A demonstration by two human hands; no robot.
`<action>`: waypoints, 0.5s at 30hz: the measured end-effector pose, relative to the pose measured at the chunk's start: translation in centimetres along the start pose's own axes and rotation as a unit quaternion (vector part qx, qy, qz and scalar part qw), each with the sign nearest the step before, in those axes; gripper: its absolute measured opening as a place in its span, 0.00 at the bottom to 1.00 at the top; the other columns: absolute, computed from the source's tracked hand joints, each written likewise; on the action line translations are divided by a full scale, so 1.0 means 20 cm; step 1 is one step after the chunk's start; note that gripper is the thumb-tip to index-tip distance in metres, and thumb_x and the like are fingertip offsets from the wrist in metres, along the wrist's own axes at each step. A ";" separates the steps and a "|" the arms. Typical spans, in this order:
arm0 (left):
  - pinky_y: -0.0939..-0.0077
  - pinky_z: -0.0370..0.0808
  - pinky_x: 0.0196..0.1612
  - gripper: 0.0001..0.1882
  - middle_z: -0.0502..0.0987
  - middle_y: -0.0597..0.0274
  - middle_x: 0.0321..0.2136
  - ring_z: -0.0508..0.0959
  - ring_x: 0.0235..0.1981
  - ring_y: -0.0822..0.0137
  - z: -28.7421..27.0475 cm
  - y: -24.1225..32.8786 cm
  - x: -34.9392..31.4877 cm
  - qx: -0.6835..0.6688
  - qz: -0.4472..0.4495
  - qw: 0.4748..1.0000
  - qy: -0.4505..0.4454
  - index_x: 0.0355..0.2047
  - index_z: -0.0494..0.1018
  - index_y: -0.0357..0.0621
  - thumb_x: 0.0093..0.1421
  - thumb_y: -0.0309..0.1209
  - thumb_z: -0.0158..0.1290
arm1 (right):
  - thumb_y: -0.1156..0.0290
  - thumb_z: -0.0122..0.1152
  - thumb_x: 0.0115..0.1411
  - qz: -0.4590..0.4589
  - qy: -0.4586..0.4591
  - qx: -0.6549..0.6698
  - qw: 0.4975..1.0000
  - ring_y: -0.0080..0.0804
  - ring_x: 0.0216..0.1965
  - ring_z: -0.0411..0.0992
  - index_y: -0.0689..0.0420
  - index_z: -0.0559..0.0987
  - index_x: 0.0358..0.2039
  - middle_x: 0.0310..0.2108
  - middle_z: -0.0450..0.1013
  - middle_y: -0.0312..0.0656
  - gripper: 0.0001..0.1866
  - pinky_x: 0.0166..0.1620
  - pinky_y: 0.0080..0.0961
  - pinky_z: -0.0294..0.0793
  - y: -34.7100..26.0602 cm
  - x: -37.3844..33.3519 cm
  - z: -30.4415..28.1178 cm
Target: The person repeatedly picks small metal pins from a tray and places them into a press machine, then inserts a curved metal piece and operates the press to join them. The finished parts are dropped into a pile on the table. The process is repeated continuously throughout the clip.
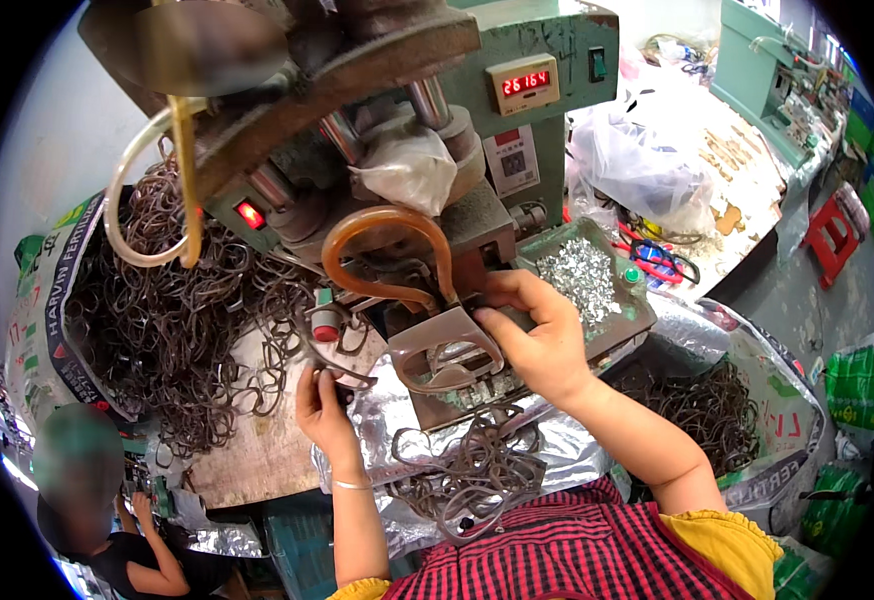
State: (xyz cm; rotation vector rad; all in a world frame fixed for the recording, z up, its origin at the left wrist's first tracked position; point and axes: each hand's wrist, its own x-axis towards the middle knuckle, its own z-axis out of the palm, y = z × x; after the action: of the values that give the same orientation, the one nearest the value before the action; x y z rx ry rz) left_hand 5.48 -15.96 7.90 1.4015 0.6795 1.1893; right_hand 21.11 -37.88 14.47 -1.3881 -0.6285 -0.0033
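Observation:
My left hand (327, 408) is closed, its thumb and fingers pinching a dark brown curved frame piece (352, 376), like part of an eyeglass rim. My right hand (547, 335) reaches into a green press (547, 75), thumb and forefinger drawn together at its work area; what lies between them is hidden. Just left of that hand, a brown plate with a looped rim (437, 378) sits at the front of the press. An amber tube (387, 217) arches above it. A red push button (325, 327) is near my left fingertips.
Tangled brown frame pieces fill a sack (57, 300) at left; more lie on foil before the press and in a sack (787, 420) at right. A tray (632, 325) holds silvery bits. Pliers (647, 262) lie behind it. Another person (107, 500) sits at lower left.

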 end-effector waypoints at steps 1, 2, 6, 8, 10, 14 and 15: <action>0.83 0.71 0.27 0.12 0.78 0.66 0.30 0.73 0.25 0.78 -0.05 -0.01 0.00 0.001 0.032 0.999 -0.007 0.49 0.73 0.37 0.65 0.24 0.52 | 0.80 0.61 0.54 0.021 0.000 0.033 0.999 0.29 0.39 0.77 0.64 0.75 0.44 0.36 0.78 0.44 0.15 0.44 0.24 0.74 0.00 0.00 0.02; 0.83 0.71 0.27 0.13 0.78 0.65 0.31 0.73 0.27 0.77 -0.03 0.02 0.01 0.064 0.094 0.994 0.010 0.50 0.73 0.38 0.65 0.24 0.52 | 0.81 0.60 0.55 0.046 0.006 0.062 0.997 0.27 0.40 0.77 0.65 0.73 0.46 0.37 0.78 0.44 0.17 0.46 0.23 0.74 -0.01 -0.01 0.03; 0.79 0.75 0.33 0.12 0.78 0.60 0.33 0.74 0.30 0.74 0.21 0.38 -0.01 -0.035 0.403 0.913 -0.055 0.50 0.73 0.35 0.67 0.21 0.48 | 0.82 0.60 0.56 0.065 -0.003 0.089 0.994 0.25 0.44 0.75 0.65 0.69 0.52 0.42 0.76 0.44 0.22 0.49 0.21 0.72 -0.03 0.00 -0.01; 0.74 0.72 0.32 0.14 0.75 0.51 0.34 0.73 0.31 0.65 0.23 0.47 0.04 0.026 0.462 0.883 -0.078 0.50 0.71 0.36 0.65 0.17 0.47 | 0.82 0.60 0.55 0.095 -0.023 0.139 0.985 0.24 0.44 0.75 0.65 0.68 0.53 0.42 0.76 0.43 0.24 0.50 0.21 0.71 -0.05 0.01 0.02; 0.74 0.71 0.31 0.16 0.75 0.49 0.36 0.73 0.30 0.64 0.33 0.51 0.12 0.110 0.496 0.860 -0.051 0.52 0.70 0.36 0.64 0.17 0.47 | 0.82 0.59 0.55 0.108 -0.045 0.186 0.975 0.24 0.43 0.74 0.67 0.67 0.55 0.40 0.75 0.44 0.25 0.50 0.21 0.71 -0.12 0.01 0.06; 0.68 0.77 0.33 0.14 0.75 0.46 0.37 0.77 0.26 0.59 0.31 0.49 0.03 0.019 0.462 0.886 -0.037 0.49 0.73 0.36 0.63 0.17 0.47 | 0.80 0.55 0.58 0.086 -0.032 0.116 0.989 0.31 0.48 0.74 0.67 0.64 0.58 0.47 0.73 0.50 0.27 0.53 0.26 0.71 -0.23 -0.08 0.07; 0.66 0.80 0.34 0.14 0.77 0.46 0.37 0.79 0.28 0.58 0.25 0.47 -0.01 0.019 0.435 0.894 -0.107 0.48 0.74 0.37 0.62 0.18 0.48 | 0.80 0.55 0.58 0.064 -0.057 0.076 0.993 0.35 0.50 0.74 0.66 0.64 0.59 0.48 0.73 0.51 0.27 0.54 0.28 0.70 -0.24 -0.08 0.02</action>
State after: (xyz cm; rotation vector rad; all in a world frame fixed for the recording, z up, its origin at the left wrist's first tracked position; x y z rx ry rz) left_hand 7.95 -19.89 17.39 1.9134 -0.1351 1.6572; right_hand 17.89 -39.03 18.29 -1.2850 -0.6216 0.2237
